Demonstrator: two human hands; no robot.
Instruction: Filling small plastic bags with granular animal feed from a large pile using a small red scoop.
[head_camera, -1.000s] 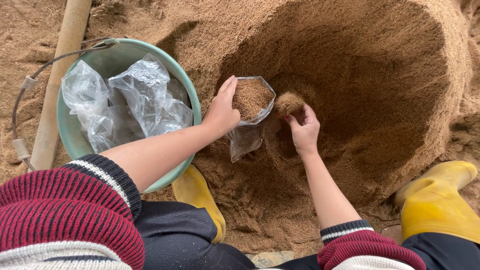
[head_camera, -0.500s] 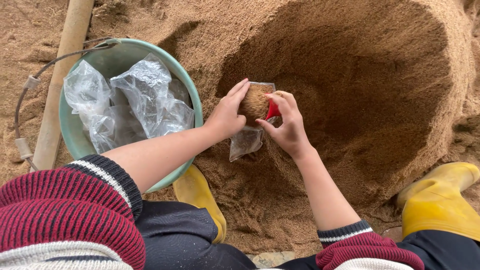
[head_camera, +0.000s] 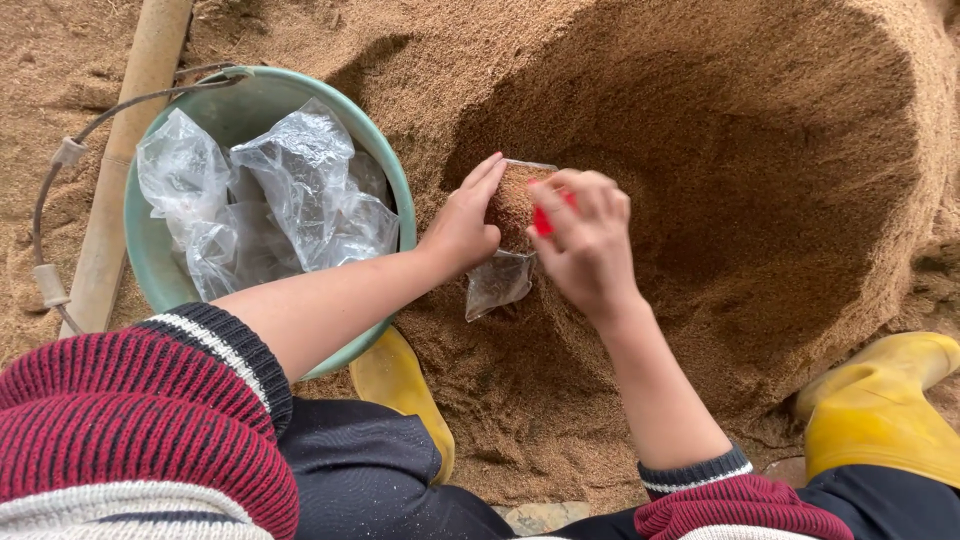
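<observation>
Gripping its rim, the small clear bag (head_camera: 505, 240) is held upright by the left hand (head_camera: 462, 225) so sawdust stays inside; the right hand (head_camera: 588, 240) is closed on a red object (head_camera: 541, 220) over its mouth.

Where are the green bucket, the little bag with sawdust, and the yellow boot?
green bucket (head_camera: 405, 215), head view, on its right rim.
little bag (head_camera: 497, 283), head view, on its clear lower end.
yellow boot (head_camera: 885, 405), head view, on its top.

The right hand (head_camera: 585, 245) hides most of a small red object (head_camera: 541, 222).
</observation>
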